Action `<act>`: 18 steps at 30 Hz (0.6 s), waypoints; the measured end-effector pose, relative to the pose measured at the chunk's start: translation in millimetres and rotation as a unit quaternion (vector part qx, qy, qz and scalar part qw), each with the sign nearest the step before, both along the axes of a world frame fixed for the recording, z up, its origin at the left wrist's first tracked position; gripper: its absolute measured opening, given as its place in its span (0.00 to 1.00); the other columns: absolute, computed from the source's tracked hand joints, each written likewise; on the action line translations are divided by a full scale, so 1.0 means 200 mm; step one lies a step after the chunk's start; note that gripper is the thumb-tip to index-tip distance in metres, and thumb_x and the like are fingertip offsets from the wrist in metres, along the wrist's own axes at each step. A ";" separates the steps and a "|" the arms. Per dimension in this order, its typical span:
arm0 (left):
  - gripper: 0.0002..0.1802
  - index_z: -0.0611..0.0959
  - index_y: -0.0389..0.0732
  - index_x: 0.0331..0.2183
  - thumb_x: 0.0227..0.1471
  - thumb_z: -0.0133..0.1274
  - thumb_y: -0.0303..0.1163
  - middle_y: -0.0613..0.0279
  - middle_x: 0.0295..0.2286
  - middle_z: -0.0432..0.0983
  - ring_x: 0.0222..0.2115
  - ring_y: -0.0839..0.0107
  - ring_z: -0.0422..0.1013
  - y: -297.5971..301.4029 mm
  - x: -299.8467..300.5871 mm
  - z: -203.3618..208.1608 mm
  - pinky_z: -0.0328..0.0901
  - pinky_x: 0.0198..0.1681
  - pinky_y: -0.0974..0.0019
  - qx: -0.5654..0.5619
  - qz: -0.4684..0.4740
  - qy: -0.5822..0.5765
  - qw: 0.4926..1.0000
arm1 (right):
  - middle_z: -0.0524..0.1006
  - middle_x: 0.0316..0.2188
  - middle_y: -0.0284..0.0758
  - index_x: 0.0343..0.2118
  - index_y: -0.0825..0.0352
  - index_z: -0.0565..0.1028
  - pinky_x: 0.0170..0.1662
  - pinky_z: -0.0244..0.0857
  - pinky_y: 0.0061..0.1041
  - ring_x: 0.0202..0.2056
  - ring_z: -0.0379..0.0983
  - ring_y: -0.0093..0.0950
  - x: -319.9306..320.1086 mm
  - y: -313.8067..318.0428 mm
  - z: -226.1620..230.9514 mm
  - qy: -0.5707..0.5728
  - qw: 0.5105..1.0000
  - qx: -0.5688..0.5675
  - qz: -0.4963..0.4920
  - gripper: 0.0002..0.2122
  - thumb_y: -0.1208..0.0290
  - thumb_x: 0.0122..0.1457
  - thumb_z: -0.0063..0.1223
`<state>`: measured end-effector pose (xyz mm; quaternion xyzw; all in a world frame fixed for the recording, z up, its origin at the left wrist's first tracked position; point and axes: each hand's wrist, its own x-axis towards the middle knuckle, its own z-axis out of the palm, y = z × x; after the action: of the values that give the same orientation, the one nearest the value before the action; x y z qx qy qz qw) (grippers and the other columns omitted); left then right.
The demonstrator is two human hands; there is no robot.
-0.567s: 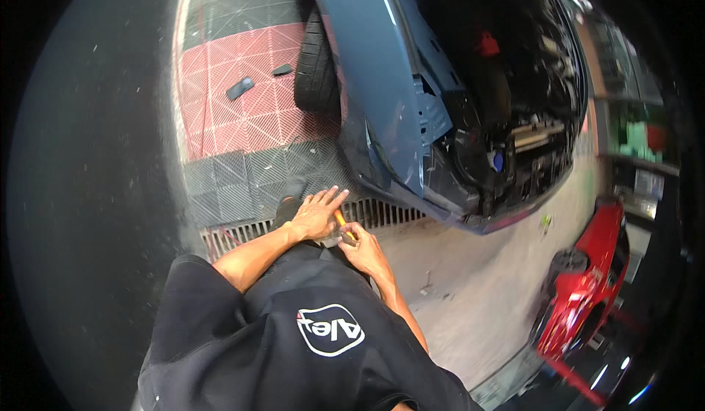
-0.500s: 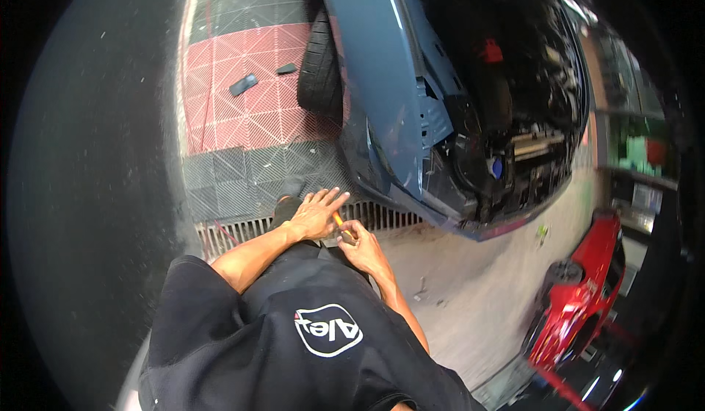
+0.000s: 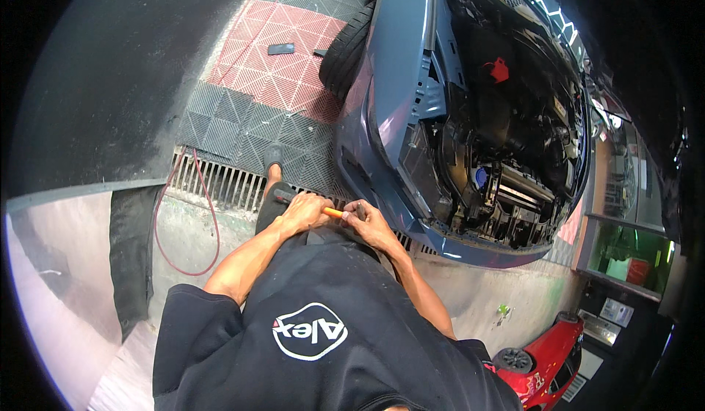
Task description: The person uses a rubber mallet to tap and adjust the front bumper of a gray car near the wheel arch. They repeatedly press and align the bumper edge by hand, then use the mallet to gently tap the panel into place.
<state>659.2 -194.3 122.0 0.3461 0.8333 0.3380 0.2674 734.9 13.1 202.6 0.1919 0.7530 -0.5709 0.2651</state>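
Orange pen-shaped tool, pinched by the right hand. Left hand, spread before, now curls against it; grip hidden.

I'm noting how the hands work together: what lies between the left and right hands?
In the head view, an orange stick-like tool bridges the gap between the left hand and the right hand.

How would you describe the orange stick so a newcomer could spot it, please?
Find the blue car. Below-left of it in the picture, a slim stick runs between the left hand and right hand. Bright orange sets it apart from the black shirt.
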 end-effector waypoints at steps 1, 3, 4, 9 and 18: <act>0.14 0.88 0.44 0.38 0.50 0.58 0.39 0.49 0.29 0.84 0.34 0.49 0.80 -0.01 0.06 0.02 0.71 0.41 0.48 -0.018 0.005 -0.014 1.000 | 0.80 0.34 0.34 0.45 0.69 0.77 0.43 0.68 0.28 0.37 0.74 0.23 0.05 0.01 -0.02 0.003 1.000 0.004 0.002 0.14 0.63 0.65 0.61; 0.15 0.88 0.43 0.39 0.50 0.60 0.40 0.47 0.28 0.83 0.33 0.48 0.80 -0.04 0.15 0.00 0.71 0.40 0.47 -0.021 0.027 -0.027 0.999 | 0.80 0.33 0.34 0.45 0.69 0.77 0.41 0.67 0.27 0.36 0.74 0.22 0.12 0.02 -0.05 0.011 1.000 0.012 0.002 0.14 0.62 0.65 0.60; 0.16 0.87 0.43 0.40 0.51 0.60 0.39 0.47 0.29 0.83 0.35 0.47 0.80 -0.05 0.18 0.03 0.70 0.40 0.47 -0.036 0.033 -0.046 0.998 | 0.80 0.33 0.33 0.45 0.69 0.76 0.40 0.67 0.26 0.35 0.73 0.22 0.15 0.01 -0.04 0.008 1.000 0.015 0.001 0.15 0.62 0.65 0.60; 0.16 0.86 0.43 0.42 0.53 0.60 0.38 0.49 0.30 0.83 0.35 0.49 0.80 -0.06 0.25 0.10 0.69 0.40 0.48 -0.059 0.044 -0.073 0.995 | 0.79 0.31 0.31 0.49 0.70 0.76 0.37 0.66 0.24 0.31 0.72 0.20 0.22 0.00 -0.01 0.021 0.999 0.005 -0.024 0.17 0.61 0.65 0.59; 0.17 0.86 0.44 0.44 0.52 0.61 0.39 0.51 0.29 0.83 0.34 0.50 0.80 -0.05 0.23 0.10 0.69 0.40 0.49 -0.082 0.035 -0.056 0.994 | 0.80 0.33 0.33 0.60 0.72 0.70 0.36 0.67 0.22 0.31 0.72 0.19 0.27 0.05 -0.09 0.029 0.998 0.021 -0.044 0.26 0.60 0.66 0.59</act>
<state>704.4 -204.8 142.6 0.2745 0.8533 0.2965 0.3294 788.3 23.1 185.1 0.2135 0.7633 -0.5712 0.2132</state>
